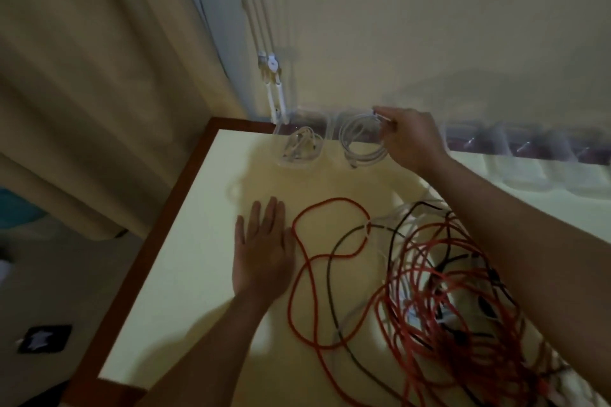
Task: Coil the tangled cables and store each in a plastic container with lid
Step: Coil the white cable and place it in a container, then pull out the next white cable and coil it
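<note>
My right hand (408, 139) pinches a coiled white cable (358, 142) at its upper right side, holding it in or just above a clear plastic container (344, 119) at the table's far edge. To its left a second clear container (297, 163) holds another coiled white cable (302, 144). My left hand (263, 249) rests flat, fingers straight, on the cream tabletop (198, 241). Just right of it lies a tangle of red cable (426, 277), black cable (330, 274) and white cable (393, 213), spreading toward the near right.
More clear plastic containers (525, 149) line the far edge on the right, blurred. The table has a brown wooden border (158, 225). White pipes with a valve (272, 69) run down the wall behind. A curtain (82, 76) hangs at left, over the floor.
</note>
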Action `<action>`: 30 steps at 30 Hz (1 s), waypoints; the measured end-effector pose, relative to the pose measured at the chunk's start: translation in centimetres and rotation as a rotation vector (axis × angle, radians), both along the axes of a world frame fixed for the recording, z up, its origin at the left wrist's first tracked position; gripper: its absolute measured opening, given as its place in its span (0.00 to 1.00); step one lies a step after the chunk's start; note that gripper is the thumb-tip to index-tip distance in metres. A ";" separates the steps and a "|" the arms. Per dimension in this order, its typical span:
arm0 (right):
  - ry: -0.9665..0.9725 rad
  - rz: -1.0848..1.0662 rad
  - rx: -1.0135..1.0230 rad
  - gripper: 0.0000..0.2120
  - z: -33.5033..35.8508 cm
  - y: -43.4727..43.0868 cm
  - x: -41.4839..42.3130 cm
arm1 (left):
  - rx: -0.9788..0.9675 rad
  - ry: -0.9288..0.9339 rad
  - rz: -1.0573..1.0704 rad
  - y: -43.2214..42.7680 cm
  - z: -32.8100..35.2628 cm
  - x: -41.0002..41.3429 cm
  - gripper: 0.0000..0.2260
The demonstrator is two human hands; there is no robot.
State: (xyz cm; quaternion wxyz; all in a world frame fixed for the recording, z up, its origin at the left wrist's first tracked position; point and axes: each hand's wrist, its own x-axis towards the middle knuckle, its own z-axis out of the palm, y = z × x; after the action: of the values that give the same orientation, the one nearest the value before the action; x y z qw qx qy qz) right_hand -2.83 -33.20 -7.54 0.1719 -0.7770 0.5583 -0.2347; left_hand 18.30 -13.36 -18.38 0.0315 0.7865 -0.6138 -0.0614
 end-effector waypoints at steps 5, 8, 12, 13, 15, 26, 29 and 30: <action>0.281 0.041 0.012 0.22 -1.1 -3.3 2.3 | -0.002 0.025 -0.011 -0.7 -0.2 0.5 0.28; 0.259 0.116 -0.033 0.18 -2.5 -4.2 2.7 | -0.027 0.040 -0.008 -0.9 -0.3 0.7 0.27; 0.169 0.148 -0.137 0.10 -3.2 -3.6 2.9 | -0.046 0.052 -0.008 -1.0 -0.3 0.7 0.27; 0.193 0.151 -0.138 0.12 -3.3 -3.2 2.9 | -0.050 0.061 -0.009 -1.0 -0.4 0.6 0.27; 0.262 0.182 -0.136 0.16 -3.3 -2.0 2.9 | -0.068 0.072 -0.006 -0.9 -0.5 0.6 0.27; 0.177 0.195 -0.040 0.15 -3.3 -2.0 3.4 | -0.078 0.095 0.019 -1.0 -0.4 0.5 0.27; 0.204 0.170 -0.054 0.20 -2.4 -2.1 2.7 | -0.090 0.114 0.023 -1.0 -0.3 0.5 0.28; 0.235 0.173 -0.032 0.20 -2.5 -2.1 2.6 | -0.086 0.113 0.022 -1.0 -0.4 0.5 0.28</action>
State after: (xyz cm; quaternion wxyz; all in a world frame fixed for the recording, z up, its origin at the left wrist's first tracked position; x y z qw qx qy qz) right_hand -0.21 -35.30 -9.99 0.1127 -0.8469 0.5017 -0.1352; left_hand 18.83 -14.37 -18.73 0.1007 0.7863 -0.6045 -0.0788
